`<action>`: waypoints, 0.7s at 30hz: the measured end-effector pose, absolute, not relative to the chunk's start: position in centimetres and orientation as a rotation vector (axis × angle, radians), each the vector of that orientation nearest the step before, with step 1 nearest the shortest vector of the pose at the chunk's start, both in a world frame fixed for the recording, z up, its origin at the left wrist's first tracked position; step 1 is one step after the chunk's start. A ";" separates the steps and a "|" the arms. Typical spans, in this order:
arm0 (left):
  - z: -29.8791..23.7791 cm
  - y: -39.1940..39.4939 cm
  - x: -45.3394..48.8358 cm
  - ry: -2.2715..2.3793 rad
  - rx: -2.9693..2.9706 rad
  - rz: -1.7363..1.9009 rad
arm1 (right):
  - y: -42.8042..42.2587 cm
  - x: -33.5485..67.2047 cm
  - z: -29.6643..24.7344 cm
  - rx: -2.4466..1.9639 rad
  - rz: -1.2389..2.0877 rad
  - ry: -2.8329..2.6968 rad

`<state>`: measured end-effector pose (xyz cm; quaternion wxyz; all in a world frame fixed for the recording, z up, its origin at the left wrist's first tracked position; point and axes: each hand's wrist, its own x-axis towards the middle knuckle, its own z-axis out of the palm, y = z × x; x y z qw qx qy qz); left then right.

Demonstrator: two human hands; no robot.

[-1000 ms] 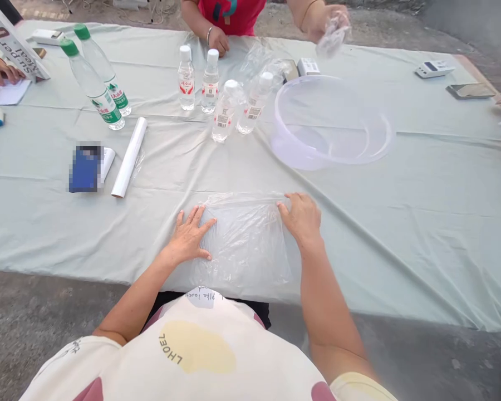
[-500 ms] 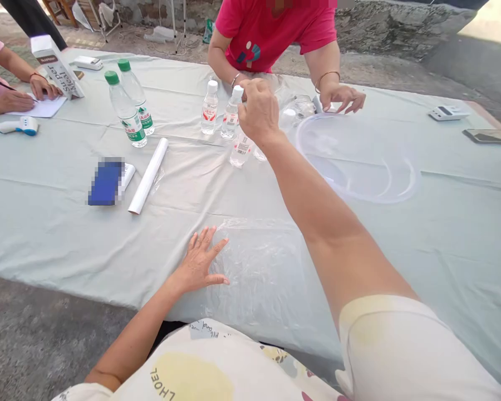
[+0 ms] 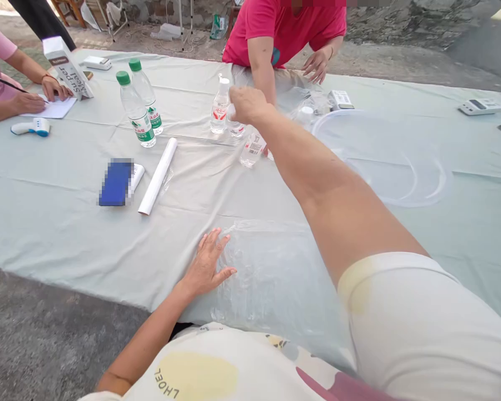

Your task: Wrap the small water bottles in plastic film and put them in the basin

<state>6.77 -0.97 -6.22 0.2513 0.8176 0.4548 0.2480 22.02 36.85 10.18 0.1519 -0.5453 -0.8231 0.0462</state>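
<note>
My left hand (image 3: 207, 264) lies flat, fingers spread, on the left edge of a clear plastic bag (image 3: 271, 273) spread on the pale green cloth near the table's front edge. My right arm reaches far across the table. My right hand (image 3: 246, 104) is closed around the top of a small red-labelled water bottle (image 3: 236, 129). Another small bottle (image 3: 220, 107) stands just left of it, and two more (image 3: 253, 150) lean to its right.
A large clear plastic basin (image 3: 384, 161) sits at the right. Two green-capped bottles (image 3: 137, 111), a white roll (image 3: 158, 176) and a blue object (image 3: 116, 182) are at the left. A person in red (image 3: 290, 30) leans in opposite; another person's hands (image 3: 37, 94) write at far left.
My right hand left the plastic bag, reached across the table and closed on a small bottle. The left hand stayed on the bag. The person in red moved their hands.
</note>
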 end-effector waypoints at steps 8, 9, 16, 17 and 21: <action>-6.4 -0.3 6.1 1.193 2.021 0.881 | 24.2 23.7 11.0 -1.537 0.197 -2.035; -6.6 -0.1 6.0 1.187 1.968 0.934 | 22.3 24.5 11.1 -1.443 0.311 -1.904; -5.3 -0.9 6.2 1.493 1.477 1.223 | 8.7 28.0 8.9 -1.132 0.983 -1.508; -4.6 -1.5 6.2 1.580 1.458 1.201 | 7.0 28.1 8.1 -1.172 1.041 -1.531; -2.3 -4.1 5.9 1.804 1.602 0.832 | 2.6 27.9 4.4 -1.459 1.174 -1.610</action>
